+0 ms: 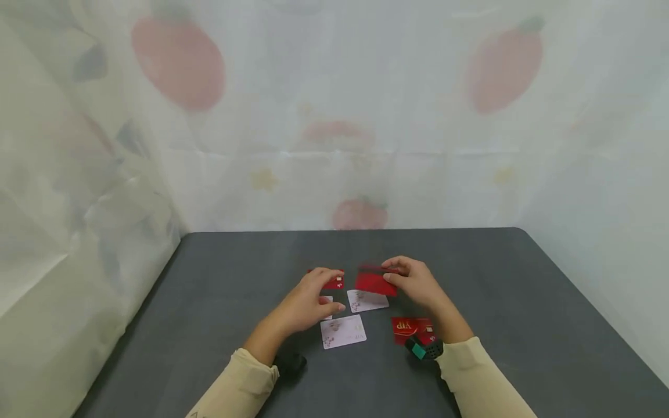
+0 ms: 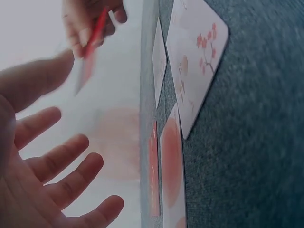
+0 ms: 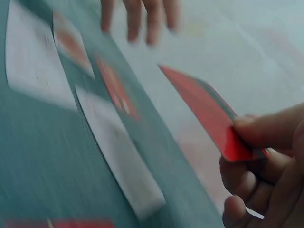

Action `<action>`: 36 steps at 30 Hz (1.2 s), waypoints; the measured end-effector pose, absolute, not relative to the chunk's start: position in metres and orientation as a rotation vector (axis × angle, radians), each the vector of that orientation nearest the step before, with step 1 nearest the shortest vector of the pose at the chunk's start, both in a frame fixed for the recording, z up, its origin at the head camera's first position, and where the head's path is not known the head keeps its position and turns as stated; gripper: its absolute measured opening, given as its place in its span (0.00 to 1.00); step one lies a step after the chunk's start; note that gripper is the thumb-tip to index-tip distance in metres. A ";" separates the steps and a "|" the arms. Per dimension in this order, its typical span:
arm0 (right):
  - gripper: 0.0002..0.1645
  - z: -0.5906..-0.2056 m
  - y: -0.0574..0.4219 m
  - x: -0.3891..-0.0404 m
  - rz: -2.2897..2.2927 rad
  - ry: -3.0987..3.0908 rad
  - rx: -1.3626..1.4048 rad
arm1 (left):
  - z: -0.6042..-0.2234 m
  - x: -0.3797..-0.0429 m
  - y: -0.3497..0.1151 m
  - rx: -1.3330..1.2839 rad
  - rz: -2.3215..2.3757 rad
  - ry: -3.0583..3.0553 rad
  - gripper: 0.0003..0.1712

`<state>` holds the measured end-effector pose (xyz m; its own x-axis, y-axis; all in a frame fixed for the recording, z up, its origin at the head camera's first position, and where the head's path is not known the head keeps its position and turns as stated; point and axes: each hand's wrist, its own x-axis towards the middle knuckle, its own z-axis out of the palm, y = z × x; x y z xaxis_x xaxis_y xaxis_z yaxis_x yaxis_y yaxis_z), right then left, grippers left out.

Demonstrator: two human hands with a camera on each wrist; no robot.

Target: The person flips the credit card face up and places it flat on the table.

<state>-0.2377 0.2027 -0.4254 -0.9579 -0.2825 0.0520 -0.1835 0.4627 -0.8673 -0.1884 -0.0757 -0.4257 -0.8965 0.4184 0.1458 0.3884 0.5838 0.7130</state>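
Note:
My right hand [image 1: 418, 284] pinches a red card [image 1: 372, 283] by its right end, thumb on one face, and holds it above the table. A dark stripe runs along this card in the right wrist view. My left hand [image 1: 303, 305] is held over the cards on the left, fingers spread and nothing in its grasp. Beneath it lie a red card [image 1: 336, 283] and a white card [image 1: 328, 300], both partly covered by the hand in the head view. Nearer to me is a white card with pink blossoms [image 1: 343, 332]. Another white card [image 1: 367, 301] lies below the held card.
A red VIP card [image 1: 405, 328] lies under my right forearm, partly hidden by the wrist camera [image 1: 425, 348]. The dark grey table [image 1: 235, 278] is bordered by a pale curtain [image 1: 418, 191] with strawberry prints at the back and sides.

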 end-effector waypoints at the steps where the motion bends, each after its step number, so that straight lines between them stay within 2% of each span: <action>1: 0.15 -0.422 0.197 -0.234 -1.530 2.556 -0.449 | -0.425 -0.187 -0.074 0.714 1.191 2.789 0.40; 4: 0.17 -0.416 0.183 -0.225 -1.522 2.462 -0.548 | -0.421 -0.184 -0.071 0.744 1.088 2.871 0.43; 10: 0.19 -0.407 0.169 -0.221 -1.531 2.372 -0.600 | -0.411 -0.183 -0.072 0.766 0.958 3.008 0.35; 17: 0.20 -0.401 0.168 -0.219 -1.512 2.398 -0.600 | -0.405 -0.184 -0.074 0.801 0.834 3.096 0.36; 26: 0.41 -0.401 0.160 -0.208 -1.030 2.729 -0.863 | -0.405 -0.180 -0.074 0.808 0.888 3.130 0.34; 33: 0.37 -0.398 0.147 -0.195 -0.788 2.960 -1.091 | -0.406 -0.175 -0.069 0.902 0.989 3.071 0.35; 36: 0.36 -0.397 0.146 -0.192 -0.752 3.011 -1.109 | -0.405 -0.174 -0.066 0.916 1.017 3.062 0.37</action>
